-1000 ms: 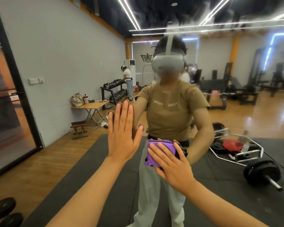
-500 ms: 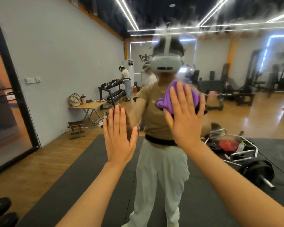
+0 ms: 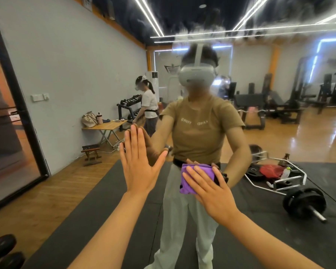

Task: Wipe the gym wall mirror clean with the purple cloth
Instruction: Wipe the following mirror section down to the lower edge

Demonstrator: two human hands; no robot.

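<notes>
Since half a second ago the right hand (image 3: pixel 211 188) has dropped with the cloth (image 3: pixel 197 176) from chest height on the reflection down to waist height, toward 5 o'clock of where it was; the left hand (image 3: pixel 139 164) has stayed flat on the mirror (image 3: pixel 279 133).

The cloth is a single purple rag, soft and bunched into rough folds, its lower corner hanging in a small point. It lies against the glass at about 5 o'clock from the frame's centre, pinned under the right hand's straight, spread fingers, which press rather than curl. The left hand is also spread flat, fingers upright and together, thumb out, palm on the glass at 9 o'clock of the cloth. The two hands are apart, each meeting its own reflection.

The mirror is smooth and glossy, with hazy smears across its upper part. It reflects one dark rubbery mat (image 3: pixel 109 210) over wood-plank flooring, one metal hex bar (image 3: pixel 291 183) with round black plates at 3 o'clock, one folding wooden table (image 3: pixel 107 128) at 10 o'clock, and two people in headsets.
</notes>
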